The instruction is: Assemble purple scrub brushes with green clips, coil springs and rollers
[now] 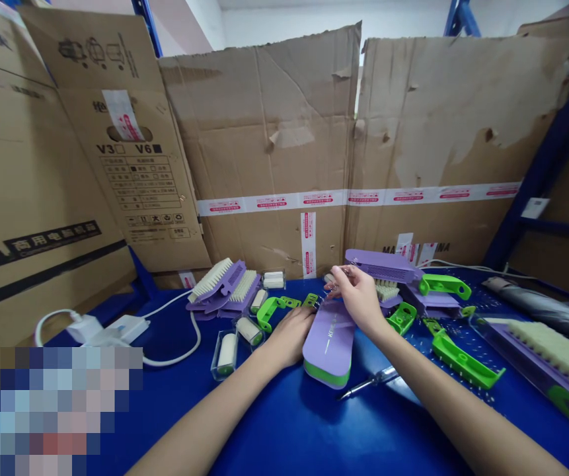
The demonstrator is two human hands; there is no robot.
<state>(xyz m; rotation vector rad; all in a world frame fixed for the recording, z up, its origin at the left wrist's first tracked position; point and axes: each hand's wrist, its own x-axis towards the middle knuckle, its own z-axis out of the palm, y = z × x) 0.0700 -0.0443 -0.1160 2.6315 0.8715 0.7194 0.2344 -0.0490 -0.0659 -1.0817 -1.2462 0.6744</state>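
A purple brush body (331, 340) with pale lettering and a green lower edge stands in front of me, its near end toward me. My left hand (294, 334) is closed against its far left side, with the fingertips partly hidden behind it. Above the far end, my right hand (358, 297) pinches a small clear plastic piece (334, 285), whose exact shape is hard to make out. A green bracket (270, 312) and another small green part (310, 301) lie just beyond my left hand. Below my right forearm rests a screwdriver (371, 381), pointing left.
Purple brushes with pale bristles (225, 287) are piled at left, near clear-cased rollers (227, 350). Green handles (465, 360) lie among scattered screws at right, beside a boxed brush (546, 357). A white power strip (125, 328) and cable sit left. Cardboard panels (274, 145) stand behind.
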